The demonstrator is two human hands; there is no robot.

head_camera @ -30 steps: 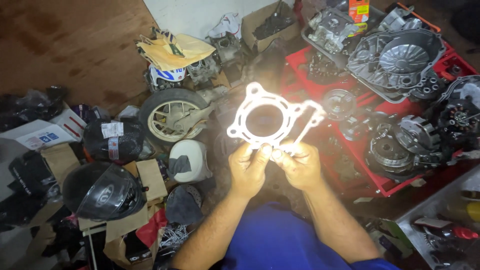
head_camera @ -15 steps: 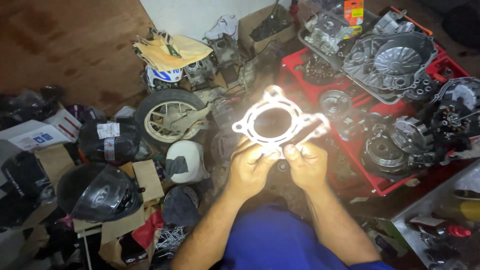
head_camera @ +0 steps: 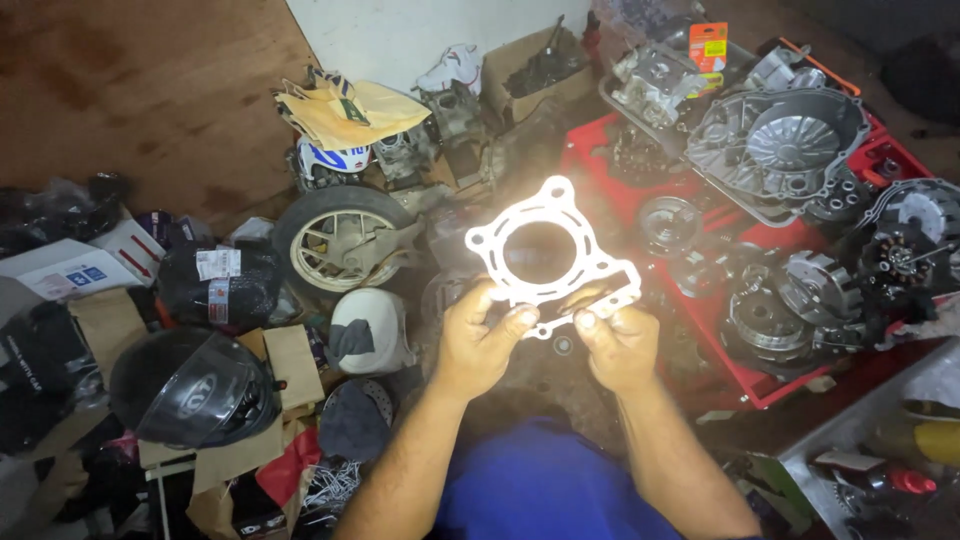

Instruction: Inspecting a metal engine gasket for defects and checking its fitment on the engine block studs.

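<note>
1. Between the two hands, held up over the cluttered floor, is a flat white gasket [head_camera: 552, 250] with a large round hole in its middle and small lobes at its corners; it is brightly lit and tilted a little down to the right.
2. The left hand [head_camera: 480, 340] has its fingers [head_camera: 518, 320] closed on the gasket's lower left edge, thumb on top.
3. The right hand [head_camera: 620, 340] has its fingers [head_camera: 590, 320] pinched shut on the gasket's lower right edge, just beside the left hand's fingertips.
4. Just left of the left fingers lies a white helmet [head_camera: 368, 330], and above it a small wheel with a tyre [head_camera: 335, 240].
5. Farther left of the fingers sit a wrapped black tyre [head_camera: 220, 285] and a black helmet with a visor [head_camera: 195, 390] on pieces of cardboard.
6. Right of the right fingers a red tray [head_camera: 770, 385] holds engine parts, among them a grey engine cover [head_camera: 780, 145] and a round clutch assembly [head_camera: 765, 320].
7. Beyond the fingertips, near the white wall, lie a yellow cloth [head_camera: 345, 110] and a cardboard box [head_camera: 535, 70].
8. Below the fingers, the forearms run back to blue clothing [head_camera: 545, 485].
</note>
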